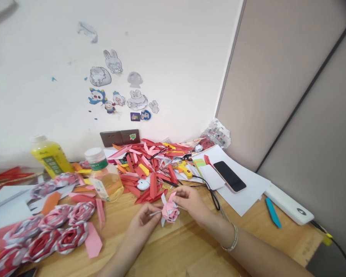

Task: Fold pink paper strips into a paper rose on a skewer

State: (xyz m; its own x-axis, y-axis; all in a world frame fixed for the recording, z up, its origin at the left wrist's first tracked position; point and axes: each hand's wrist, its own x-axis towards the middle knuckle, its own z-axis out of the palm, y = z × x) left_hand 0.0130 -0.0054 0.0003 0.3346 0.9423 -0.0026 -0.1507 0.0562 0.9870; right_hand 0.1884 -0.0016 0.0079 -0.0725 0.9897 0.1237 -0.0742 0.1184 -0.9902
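far left: striped paper roses (72, 237) clustered, likely kept clear of the hands | left hand (146, 217): thumb and fingers pinching a thin pale stem (155, 212), to my eye as a handle | centre: pink paper rose (170, 211) held over the wooden table (161, 257) | right hand (189, 199): fingertips gripping its upper petal (172, 197), probably steadying it | right: phone (230, 176) flat on white paper (242, 202)

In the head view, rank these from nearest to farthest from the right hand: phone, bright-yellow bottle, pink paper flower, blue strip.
From the right hand:
1. Pink paper flower: touching it, on its left.
2. Phone: right, lying screen up.
3. Blue strip: farther right.
4. Bright-yellow bottle: far left.
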